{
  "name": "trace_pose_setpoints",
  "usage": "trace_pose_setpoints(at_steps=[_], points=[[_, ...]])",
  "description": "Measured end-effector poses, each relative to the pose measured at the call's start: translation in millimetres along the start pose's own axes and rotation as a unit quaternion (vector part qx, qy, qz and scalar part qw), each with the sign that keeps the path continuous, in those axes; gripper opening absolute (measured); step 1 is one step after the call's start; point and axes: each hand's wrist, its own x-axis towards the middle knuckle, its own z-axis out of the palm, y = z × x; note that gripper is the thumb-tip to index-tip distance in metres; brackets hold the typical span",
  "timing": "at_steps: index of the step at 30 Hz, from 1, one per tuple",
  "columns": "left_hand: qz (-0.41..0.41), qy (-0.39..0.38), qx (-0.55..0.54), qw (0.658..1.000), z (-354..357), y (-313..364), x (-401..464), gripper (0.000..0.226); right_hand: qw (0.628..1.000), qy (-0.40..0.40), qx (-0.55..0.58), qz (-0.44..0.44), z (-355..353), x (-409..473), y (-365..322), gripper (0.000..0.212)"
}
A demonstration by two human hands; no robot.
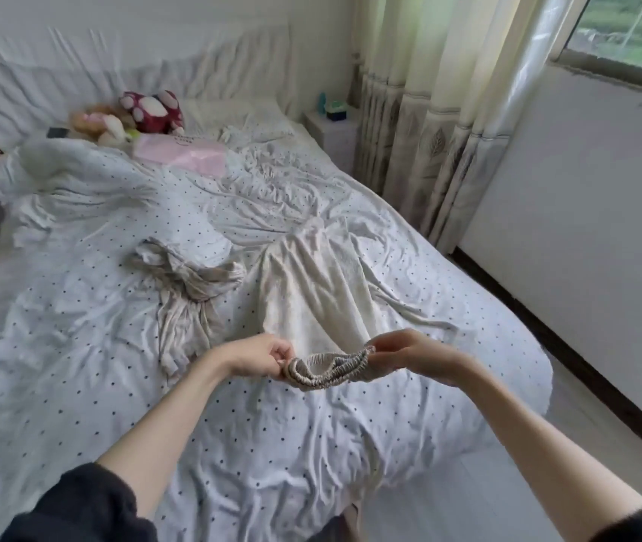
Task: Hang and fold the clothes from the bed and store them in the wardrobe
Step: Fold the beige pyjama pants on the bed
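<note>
A cream garment (311,279) with an elastic waistband (327,369) lies stretched out on the dotted bed sheet (96,346). My left hand (260,357) pinches the waistband's left end and my right hand (401,352) pinches its right end, holding it a little above the sheet. The rest of the garment trails away from me toward the middle of the bed. A crumpled beige garment (190,295) lies on the sheet to the left of it, untouched.
Plush toys (147,111) and a pink item (190,154) sit near the headboard. A white nightstand (335,131) stands beside the bed. Curtains (429,123), a window and a white wall are on the right, with bare floor (546,463) along that side.
</note>
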Motion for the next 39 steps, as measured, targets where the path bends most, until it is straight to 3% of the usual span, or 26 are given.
trace_pose_setpoints(at_steps=[6, 11, 13, 22, 30, 39], points=[[-0.067, -0.059, 0.064, 0.994, 60.4, -57.2, 13.9, 0.026, 0.992, -0.09, -0.028, 0.081, 53.9, 3.7, 54.8, 0.019], [-0.108, -0.141, 0.095, 0.98, 84.1, -69.7, 31.8, 0.035, 0.981, -0.121, -0.063, 0.138, 70.1, 21.2, 83.2, 0.025], [-0.119, -0.139, 0.075, 0.98, 82.4, -69.4, 42.1, 0.037, 0.979, -0.123, -0.044, 0.157, 64.8, 31.0, 86.0, 0.03], [-0.075, 0.099, 0.008, 0.992, -5.8, -47.9, 151.8, 0.021, 0.99, 0.01, 0.05, 0.129, -30.3, 143.2, 88.0, 0.026], [-0.08, 0.326, -0.006, 0.942, -96.1, -19.6, 331.2, 0.023, 0.978, 0.096, 0.155, 0.101, -163.4, 332.5, 99.3, 0.027], [-0.08, 0.38, 0.123, 0.913, -139.3, -18.5, 473.0, 0.035, 0.918, 0.123, 0.356, 0.123, -223.3, 512.5, 105.1, 0.011]])
